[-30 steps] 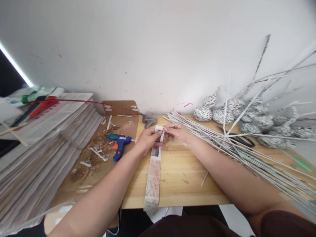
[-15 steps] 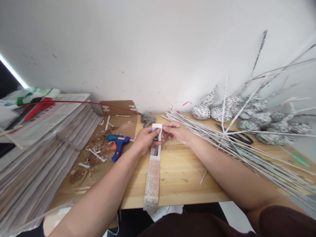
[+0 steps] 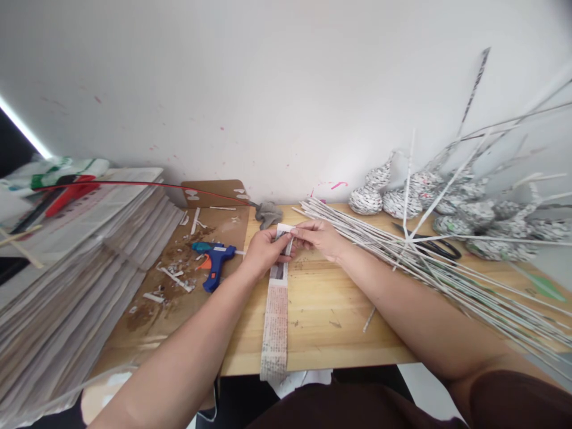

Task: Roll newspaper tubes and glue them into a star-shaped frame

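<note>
A long newspaper strip [image 3: 276, 322] runs from my hands toward me, and its near end hangs over the table's front edge. My left hand [image 3: 267, 250] is closed on the strip's far part, thumb on top and fingers underneath. At the strip's upper right corner, my right hand [image 3: 316, 237] pinches the paper edge between thumb and fingertips. A blue hot glue gun [image 3: 217, 265] lies left of my left hand. Right of my right hand is a bundle of thin rolled paper sticks [image 3: 357, 229], partly covered by my forearm.
Stacked newspaper [image 3: 107, 250] fills the left side. Paper scraps lie on a brown board [image 3: 147, 322]. A grey lump [image 3: 268, 214] sits by the wall. Black-handled scissors [image 3: 440, 247] and several woven paper shapes [image 3: 365, 201] are at right, with paper sticks [image 3: 429, 214] jutting upward.
The strip's far end has tilted slightly, and my right fingers have come in closer onto its upper right corner. My left hand keeps its hold.
</note>
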The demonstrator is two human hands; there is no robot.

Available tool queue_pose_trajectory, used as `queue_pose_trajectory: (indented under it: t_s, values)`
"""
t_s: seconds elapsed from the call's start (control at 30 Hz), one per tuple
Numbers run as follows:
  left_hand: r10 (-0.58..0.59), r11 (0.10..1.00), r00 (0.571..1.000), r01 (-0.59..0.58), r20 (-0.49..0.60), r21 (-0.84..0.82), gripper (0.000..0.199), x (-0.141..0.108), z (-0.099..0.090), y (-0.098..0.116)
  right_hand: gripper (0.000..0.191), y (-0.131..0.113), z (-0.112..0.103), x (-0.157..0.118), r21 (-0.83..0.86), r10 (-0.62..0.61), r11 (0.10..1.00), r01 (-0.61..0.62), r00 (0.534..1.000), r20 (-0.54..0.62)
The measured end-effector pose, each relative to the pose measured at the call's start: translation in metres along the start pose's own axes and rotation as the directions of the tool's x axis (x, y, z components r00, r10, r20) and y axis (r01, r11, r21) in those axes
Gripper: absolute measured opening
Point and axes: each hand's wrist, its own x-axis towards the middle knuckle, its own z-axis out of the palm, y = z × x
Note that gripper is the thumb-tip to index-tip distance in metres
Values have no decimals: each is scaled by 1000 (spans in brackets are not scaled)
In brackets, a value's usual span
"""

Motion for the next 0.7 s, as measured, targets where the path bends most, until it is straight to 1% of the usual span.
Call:
queue_pose_trajectory:
  t_s: [0.13,0.23,0.4,0.6,0.7]
  values:
    - [7,1000,999,-7,43,-5,34,1,0,-2,30,-2,0,0,20,27,999,-26,999,-45]
    - [1,1000,998,1,63,-31,36,0,0,-1,30,-5,-1,0,40,45,998,-44,998,-36]
    - [-26,998,998,29,48,-59,36,0,1,0,28,-6,-2,0,57,69,996,-67,997,-45]
    - [-20,999,999,22,37,-46,30,0,2,-1,28,-2,1,2,78,61,995,-54,994,-89]
    - [-3,1000,998,4,55,-29,29,-1,3,-1,30,0,4,3,84,53,996,-44,993,-107]
